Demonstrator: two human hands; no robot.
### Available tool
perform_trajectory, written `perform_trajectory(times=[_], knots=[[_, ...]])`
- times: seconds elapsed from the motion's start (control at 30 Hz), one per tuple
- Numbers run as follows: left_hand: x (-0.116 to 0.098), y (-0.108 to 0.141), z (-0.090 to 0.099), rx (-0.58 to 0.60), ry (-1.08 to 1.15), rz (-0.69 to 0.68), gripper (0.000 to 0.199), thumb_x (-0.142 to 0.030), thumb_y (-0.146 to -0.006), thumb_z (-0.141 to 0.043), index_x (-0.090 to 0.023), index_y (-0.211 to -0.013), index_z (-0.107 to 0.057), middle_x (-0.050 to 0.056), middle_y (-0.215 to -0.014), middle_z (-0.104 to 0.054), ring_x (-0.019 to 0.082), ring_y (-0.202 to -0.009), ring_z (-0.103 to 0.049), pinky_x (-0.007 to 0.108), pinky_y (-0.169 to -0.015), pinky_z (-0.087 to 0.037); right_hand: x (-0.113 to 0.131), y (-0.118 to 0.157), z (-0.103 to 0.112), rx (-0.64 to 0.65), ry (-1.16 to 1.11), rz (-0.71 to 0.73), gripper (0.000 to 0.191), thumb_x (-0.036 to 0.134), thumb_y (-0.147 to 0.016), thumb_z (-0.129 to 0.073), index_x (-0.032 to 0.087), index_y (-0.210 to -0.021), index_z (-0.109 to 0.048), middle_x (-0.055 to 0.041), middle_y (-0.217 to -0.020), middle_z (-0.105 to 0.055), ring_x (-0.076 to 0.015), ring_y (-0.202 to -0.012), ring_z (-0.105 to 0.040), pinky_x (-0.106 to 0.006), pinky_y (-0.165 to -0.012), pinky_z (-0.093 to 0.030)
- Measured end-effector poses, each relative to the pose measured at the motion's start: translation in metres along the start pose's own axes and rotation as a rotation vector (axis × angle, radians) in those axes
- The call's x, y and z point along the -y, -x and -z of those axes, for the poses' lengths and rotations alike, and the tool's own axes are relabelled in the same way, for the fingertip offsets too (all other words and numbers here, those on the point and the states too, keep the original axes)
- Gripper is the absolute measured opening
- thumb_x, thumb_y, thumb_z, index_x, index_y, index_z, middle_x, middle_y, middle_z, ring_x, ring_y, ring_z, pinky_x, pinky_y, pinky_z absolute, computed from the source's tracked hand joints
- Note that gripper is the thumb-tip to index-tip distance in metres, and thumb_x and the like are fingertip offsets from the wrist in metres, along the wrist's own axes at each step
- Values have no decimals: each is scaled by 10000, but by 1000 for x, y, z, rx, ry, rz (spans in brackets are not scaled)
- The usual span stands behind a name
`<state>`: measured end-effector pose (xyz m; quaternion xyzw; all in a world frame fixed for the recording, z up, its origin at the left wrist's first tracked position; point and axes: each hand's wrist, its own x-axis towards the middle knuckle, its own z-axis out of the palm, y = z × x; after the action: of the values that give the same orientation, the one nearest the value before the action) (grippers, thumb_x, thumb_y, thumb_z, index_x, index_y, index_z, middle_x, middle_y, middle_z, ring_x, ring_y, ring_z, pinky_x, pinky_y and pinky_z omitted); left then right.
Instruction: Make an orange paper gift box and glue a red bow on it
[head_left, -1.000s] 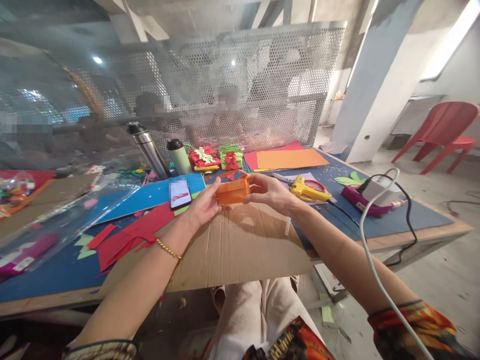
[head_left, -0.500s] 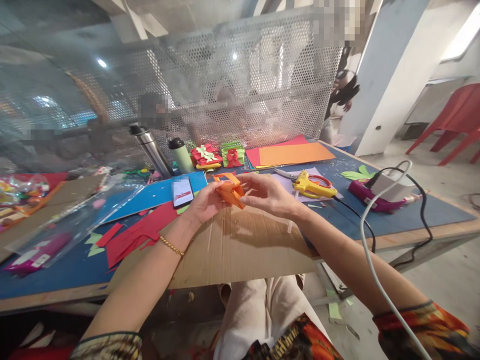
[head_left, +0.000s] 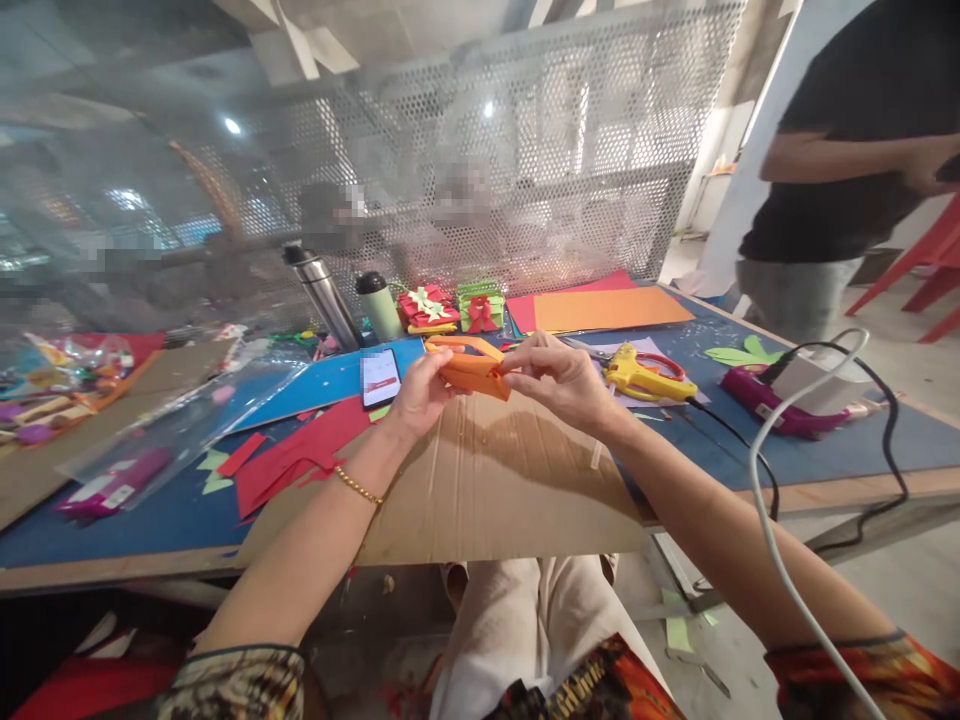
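Between my hands is a small orange paper bag (head_left: 474,374) with a paper strip handle looping above it, held over the cardboard sheet (head_left: 487,500). My left hand (head_left: 424,395) grips its left end between thumb and fingers. At the right end, my right hand (head_left: 559,380) pinches the paper edge with thumb and fingertips. A yellow glue gun (head_left: 637,372) lies just right of my right hand, with red-handled scissors (head_left: 664,360) behind it. Close to my left hand lies a phone (head_left: 380,380) with its screen lit.
Behind stand a steel flask (head_left: 324,300), a green bottle (head_left: 380,308), and red (head_left: 426,308) and green paper bags (head_left: 481,307) with bows. Orange sheets (head_left: 615,308) lie behind. A white cable (head_left: 761,480) crosses above my right forearm. A person in black (head_left: 847,150) stands at right.
The orange bag has turned so its long side faces me, and my right fingers have closed on its right end. A person in black has come into view at right.
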<state>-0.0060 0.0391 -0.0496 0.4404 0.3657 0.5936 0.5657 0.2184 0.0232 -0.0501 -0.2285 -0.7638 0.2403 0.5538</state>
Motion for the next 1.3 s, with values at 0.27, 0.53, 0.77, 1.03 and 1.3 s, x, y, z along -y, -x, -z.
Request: perform_trajectory(times=[0.27,0.53,0.77,1.03,1.3], knots=[[1,3,-4,0,-21,19,244,-315,-741,-761,-146,-916,-736,88,-908,-717,199,-776,-651,277,-578,-537,-3,1,1,-36,103,37,176,373,-941,-744,240,-869,-835,-6,-743,-610,-146,-698,-497,-318,-653,-439],[3,2,-2,-11,-31,4,290,-335,-721,-787,-147,-933,-728,85,-931,-709,204,-792,-653,299,-587,-554,-4,2,3,-5,100,33,264,487,-951,-745,245,-928,-848,-12,-768,-606,-146,-702,-488,-317,-649,-425],[2,4,-5,-16,-14,14,258,-316,-741,-790,-147,-923,-720,74,-899,-716,190,-764,-656,274,-560,-529,-2,2,1,-33,130,47,179,389,-946,-738,250,-903,-843,-6,-774,-583,-143,-693,-475,-317,-647,-427],[3,3,-4,-7,-32,-10,253,-318,-749,-774,-146,-927,-721,77,-913,-709,195,-801,-646,269,-570,-525,1,3,3,-16,117,14,220,439,-947,-737,252,-949,-851,-6,-773,-585,-145,-699,-481,-321,-651,-436],[3,4,-4,34,-43,-24,288,-350,-719,-792,-140,-907,-735,81,-923,-695,195,-806,-626,270,-542,-522,2,1,4,-45,123,-6,189,348,-945,-712,228,-874,-840,-4,-729,-572,-151,-696,-489,-339,-687,-455]])
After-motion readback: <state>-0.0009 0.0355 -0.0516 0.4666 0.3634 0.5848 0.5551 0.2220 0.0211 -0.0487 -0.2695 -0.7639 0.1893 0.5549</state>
